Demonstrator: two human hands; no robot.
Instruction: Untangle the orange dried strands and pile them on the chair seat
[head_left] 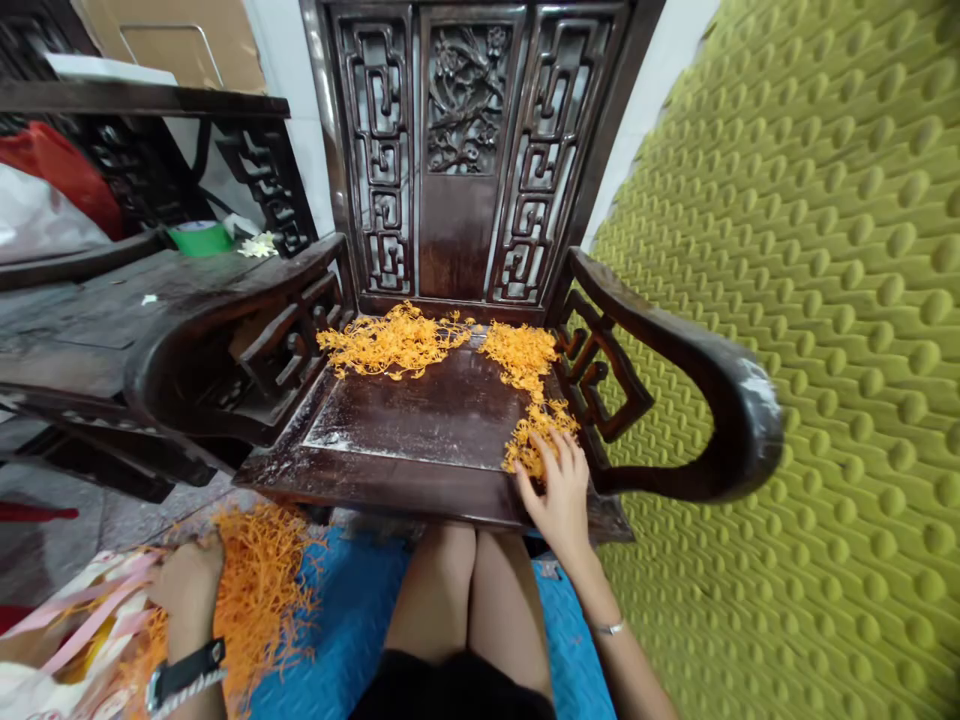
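Note:
Orange stringy strands [397,340] lie spread along the back and right side of a dark carved wooden chair seat [427,420]. My right hand [559,490] rests on the seat's front right corner, fingers spread flat, touching a small clump of the orange strands [536,435]. My left hand [187,590], with a dark watch on the wrist, is low at the left, pressed into a big pile of orange strands [259,590] at the mouth of a white and pink bag [67,640]. Its fingers are hidden in the pile.
The chair's curved armrests [675,360] flank the seat. A yellow-green bumpy foam pad [810,350] stands at the right. A dark wooden side table [97,310] with a green tape roll [199,238] is at the left. My knees rest on a blue mat [352,610].

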